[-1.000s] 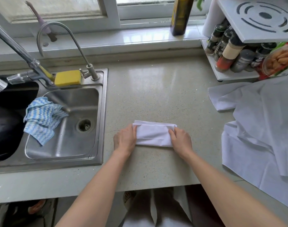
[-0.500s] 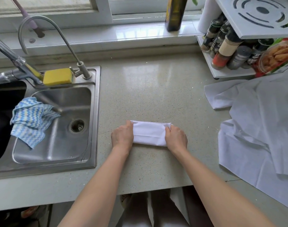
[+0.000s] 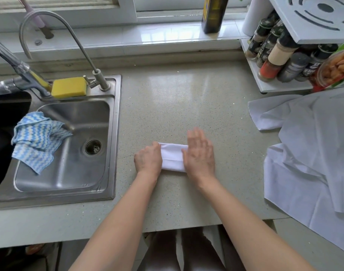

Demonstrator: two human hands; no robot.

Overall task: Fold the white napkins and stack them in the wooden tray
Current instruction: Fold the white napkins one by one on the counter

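Note:
A folded white napkin (image 3: pixel 172 158) lies on the speckled countertop (image 3: pixel 179 98) near its front edge. My left hand (image 3: pixel 148 160) holds the napkin's left end, fingers curled at the edge. Flat on the napkin's right half lies my right hand (image 3: pixel 200 155), fingers straight and spread, slightly blurred. A heap of unfolded white napkins (image 3: pixel 311 153) lies at the right and hangs over the counter edge. No wooden tray is in view.
A steel sink (image 3: pixel 112 133) at the left holds a blue-and-white cloth (image 3: pixel 35 139). A yellow sponge (image 3: pixel 69 87) and taps sit behind the sink. A white spice rack (image 3: pixel 280 87) with jars stands at the back right. A dark bottle (image 3: pixel 214 14) is on the windowsill.
My right hand has gone from gripping the napkin's right end to lying flat over its right half, so less of the napkin shows. My left hand has stayed at the left end.

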